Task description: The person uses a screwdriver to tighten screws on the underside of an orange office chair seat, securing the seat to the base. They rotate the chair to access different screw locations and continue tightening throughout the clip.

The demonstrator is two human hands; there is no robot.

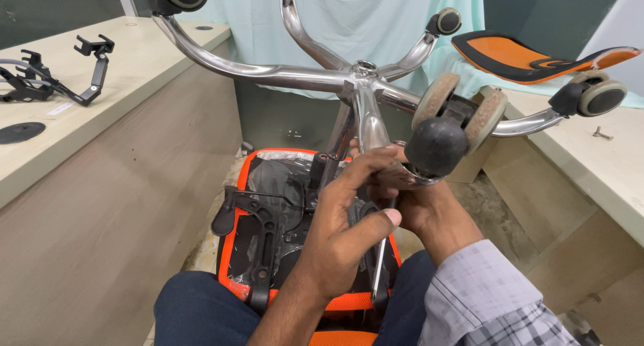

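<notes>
An office chair lies upside down between my knees, its orange seat (236,279) wrapped in clear plastic. Its chrome star base (362,84) points up toward me. My left hand (342,225) is closed near the centre column, with its thumb pressed on a slim metal tool (378,269) that hangs down. My right hand (426,208), on a plaid-sleeved arm, curls around the end of the nearest chrome leg (367,128). That hand sits just below a black caster (437,145) with dusty wheels. The tool's tip is hidden behind my hands.
A wooden bench (134,64) on the left carries black armrest brackets (64,78) and a round black disc (20,132). On the right ledge (604,165) lie an orange and black chair part (530,56) and a loose bolt (602,134). A pale green curtain (376,17) hangs behind.
</notes>
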